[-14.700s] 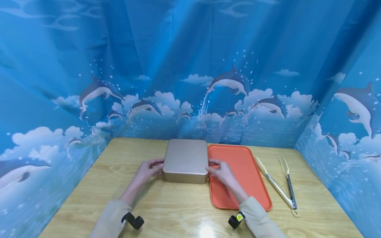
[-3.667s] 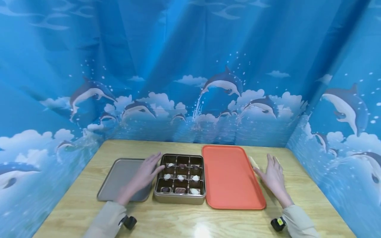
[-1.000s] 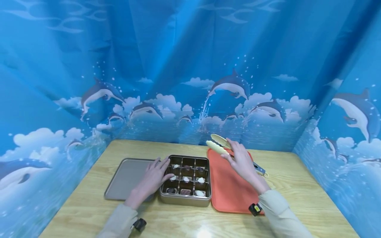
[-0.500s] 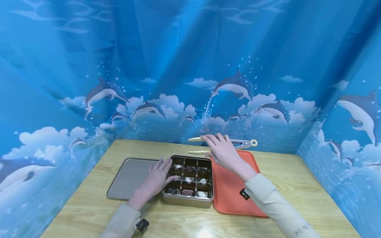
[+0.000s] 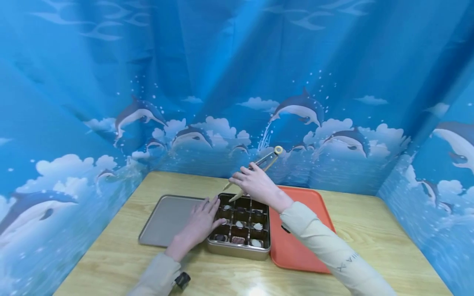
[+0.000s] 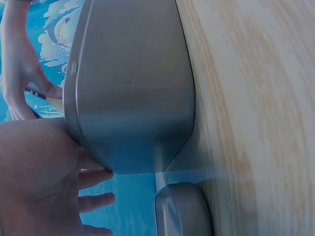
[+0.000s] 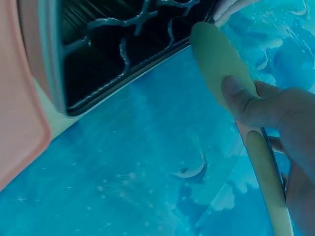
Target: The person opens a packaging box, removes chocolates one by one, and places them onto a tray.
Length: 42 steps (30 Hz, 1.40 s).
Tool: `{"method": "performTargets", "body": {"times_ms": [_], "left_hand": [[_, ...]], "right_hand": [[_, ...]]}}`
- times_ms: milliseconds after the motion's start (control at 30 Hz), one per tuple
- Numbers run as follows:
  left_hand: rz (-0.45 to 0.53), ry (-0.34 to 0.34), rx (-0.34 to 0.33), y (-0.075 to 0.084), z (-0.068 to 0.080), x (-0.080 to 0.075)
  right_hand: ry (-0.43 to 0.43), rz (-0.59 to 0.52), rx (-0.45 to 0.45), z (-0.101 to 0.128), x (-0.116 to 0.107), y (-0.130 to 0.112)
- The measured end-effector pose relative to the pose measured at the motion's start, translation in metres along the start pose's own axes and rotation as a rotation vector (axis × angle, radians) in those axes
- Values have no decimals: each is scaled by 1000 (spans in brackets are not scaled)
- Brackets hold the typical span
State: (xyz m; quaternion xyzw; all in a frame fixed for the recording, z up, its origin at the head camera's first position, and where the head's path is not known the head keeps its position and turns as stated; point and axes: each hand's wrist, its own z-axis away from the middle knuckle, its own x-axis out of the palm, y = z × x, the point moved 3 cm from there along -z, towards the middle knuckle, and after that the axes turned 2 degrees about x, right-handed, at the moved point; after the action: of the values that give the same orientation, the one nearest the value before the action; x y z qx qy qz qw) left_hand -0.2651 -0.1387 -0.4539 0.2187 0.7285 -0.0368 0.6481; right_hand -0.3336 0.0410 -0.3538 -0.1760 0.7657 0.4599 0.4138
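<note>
A metal tin (image 5: 238,251) stands on the table with a dark divided insert; its compartments hold chocolates (image 5: 238,240), some dark and some white-topped. My left hand (image 5: 201,220) rests on the tin's left rim, fingers extended and thumb over the edge. Above the tin's back left corner, my right hand (image 5: 255,183) holds a pair of tongs (image 5: 268,158), their cream tips pointing down toward the back left compartment. In the right wrist view, thumb and fingers grip the tongs (image 7: 216,64) near the tips. Whether the tips touch a chocolate is hidden.
The tin's lid (image 5: 166,220) lies flat on the table, left of the tin. An orange-red tray (image 5: 301,246) lies against the tin's right side, partly under my right forearm. Behind the wooden table (image 5: 370,230) hangs a blue dolphin-print curtain (image 5: 222,82).
Earlier the lid came off the tin and was laid at left, and the right hand picked up the tongs. Over the last second the tongs moved left from the tray to above the tin.
</note>
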Motion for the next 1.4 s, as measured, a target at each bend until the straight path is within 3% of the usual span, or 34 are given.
{"method": "performTargets", "body": {"times_ms": [300,733,1100,1400], "left_hand": [[-23,40,-7,4,0,-5],[-38,53,-73,7,2,-5],[-36,62,-86,9,2,-5],[-18,63,-94,7,2,-3]], "right_hand": [[-65,216,-119,-29,2,-18],[-180,265,-223,-45,12,-40],[-133,241,-222,-42,26,-49],[-52,200,-139,-28,10,-35]]}}
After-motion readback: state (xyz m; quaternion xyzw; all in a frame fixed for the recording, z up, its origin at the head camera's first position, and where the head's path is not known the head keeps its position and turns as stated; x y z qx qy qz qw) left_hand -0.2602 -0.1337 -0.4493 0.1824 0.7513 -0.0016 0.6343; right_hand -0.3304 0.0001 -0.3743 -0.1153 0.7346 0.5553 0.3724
